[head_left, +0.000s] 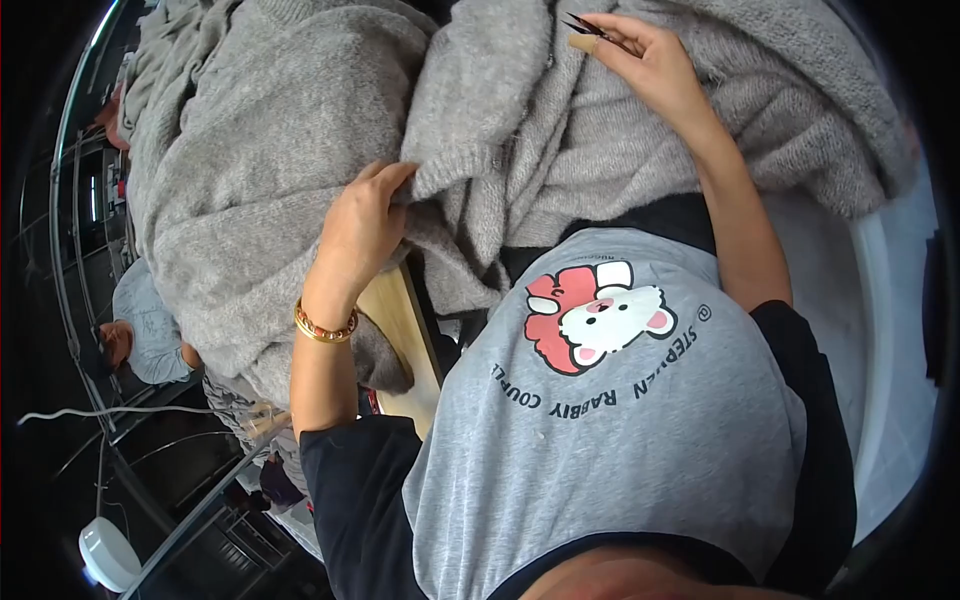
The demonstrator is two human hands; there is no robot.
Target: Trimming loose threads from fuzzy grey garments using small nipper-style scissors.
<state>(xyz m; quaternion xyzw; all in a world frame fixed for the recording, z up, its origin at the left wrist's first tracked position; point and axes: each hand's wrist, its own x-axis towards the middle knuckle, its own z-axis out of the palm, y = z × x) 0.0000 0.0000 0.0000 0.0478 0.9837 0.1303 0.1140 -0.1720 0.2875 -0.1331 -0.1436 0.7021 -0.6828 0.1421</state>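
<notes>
Left hand: reaches up into the knitwear, my fingertips touching the end of a ribbed band; the underside of my grip is hidden, so I cannot tell whether thumb and fingers are clamped on the yarn or only resting there.
Left wrist: wears a gold-coloured bracelet.
Right hand: raised above the knitwear, my thumb and fingers closed around a small black pointed tool.
Tool tips: 2 dark points, a little apart, aimed to my left.
Tan wrap: covers the end of 1 digit of my right hand, just beside the tool.
Grey knit piece: lies in front of me between my 2 hands, its ribbed band toward my left fingertips.
Knit heap: grey, bulky and creased, beyond and beside my left hand.
Knit folds: more grey cloth, spreading out to my right under my raised forearm.
Wooden board: pale, showing below my left hand, beside my bracelet.
My shirt: grey with black sleeves and a cartoon animal print.
Far left: a co-worker in a light top, and a white lamp lower down.
</notes>
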